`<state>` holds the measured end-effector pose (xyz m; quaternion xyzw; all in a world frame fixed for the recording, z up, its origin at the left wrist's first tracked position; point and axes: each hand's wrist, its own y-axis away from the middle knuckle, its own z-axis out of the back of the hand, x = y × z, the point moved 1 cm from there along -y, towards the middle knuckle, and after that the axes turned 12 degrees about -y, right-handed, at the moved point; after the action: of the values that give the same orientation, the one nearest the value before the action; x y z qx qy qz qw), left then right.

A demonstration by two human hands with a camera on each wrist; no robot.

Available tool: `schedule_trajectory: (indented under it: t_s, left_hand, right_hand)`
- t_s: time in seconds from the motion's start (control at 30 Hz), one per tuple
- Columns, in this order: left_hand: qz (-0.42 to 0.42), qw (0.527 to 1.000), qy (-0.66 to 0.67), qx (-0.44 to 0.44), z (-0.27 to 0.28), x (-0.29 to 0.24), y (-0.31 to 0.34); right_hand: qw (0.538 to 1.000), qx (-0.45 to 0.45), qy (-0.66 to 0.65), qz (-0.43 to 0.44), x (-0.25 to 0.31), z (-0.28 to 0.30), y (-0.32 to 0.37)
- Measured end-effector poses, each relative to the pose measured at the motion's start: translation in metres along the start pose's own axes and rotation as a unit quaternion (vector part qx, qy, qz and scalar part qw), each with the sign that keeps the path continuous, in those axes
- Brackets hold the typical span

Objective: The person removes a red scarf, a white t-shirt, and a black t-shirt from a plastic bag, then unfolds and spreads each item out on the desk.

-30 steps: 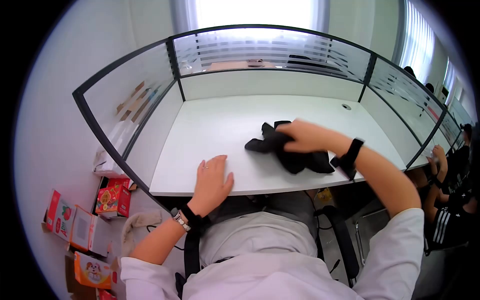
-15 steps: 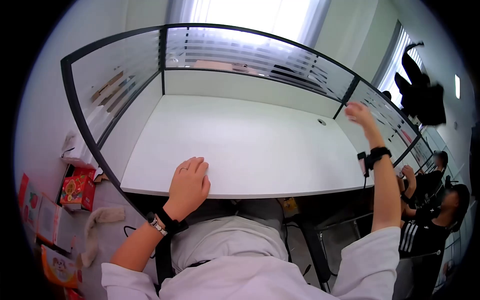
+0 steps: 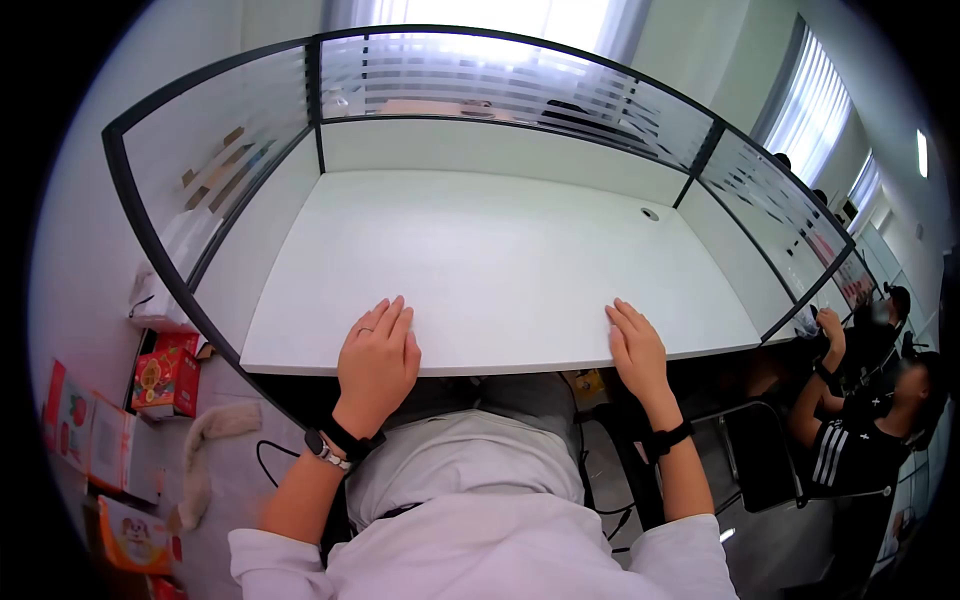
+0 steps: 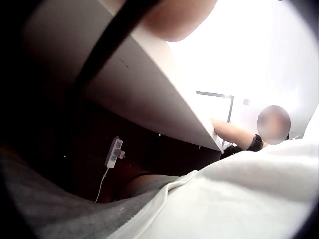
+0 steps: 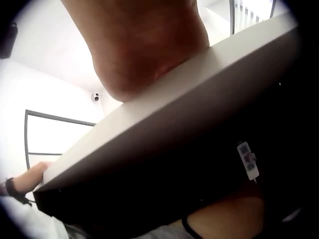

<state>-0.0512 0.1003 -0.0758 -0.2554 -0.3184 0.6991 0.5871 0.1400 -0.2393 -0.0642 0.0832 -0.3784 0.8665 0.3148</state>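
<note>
Both hands rest on the front edge of the white desk [image 3: 480, 260], palms down, with nothing held. The left hand [image 3: 378, 355], a ring on one finger, lies at the left part of the edge. At the right part lies the right hand [image 3: 638, 345], its fingers fairly straight and pointing toward the back. In the left wrist view part of the left hand [image 4: 179, 20] shows above the desk edge. The right wrist view shows the right hand [image 5: 144, 50] against the desk top, its fingers hidden.
Dark-framed partitions [image 3: 500, 150] surround the desk on three sides. Red boxes [image 3: 166, 382] and a beige cloth [image 3: 215, 425] lie on the floor at left. At right sits a person in black [image 3: 850, 440] by a chair [image 3: 760, 455]. A power strip [image 4: 113, 153] hangs below the desk.
The black cloth, gripped by the right hand a second ago and in the air at upper right half a second ago, is out of view. The right hand has come down to the desk edge.
</note>
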Motion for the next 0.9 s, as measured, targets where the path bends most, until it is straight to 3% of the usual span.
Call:
schedule_trajectory:
  t_s: [0.23, 0.9]
  left_hand:
    - [-0.016, 1.000, 0.008, -0.015, 0.010, 0.011, 0.002]
    - [-0.027, 0.999, 0.034, -0.001, 0.010, 0.011, 0.004]
  right_hand:
    - [0.998, -0.042, -0.039, 0.003, 0.001, -0.007, 0.004]
    - [0.999, -0.039, -0.033, 0.006, -0.001, -0.002, 0.005]
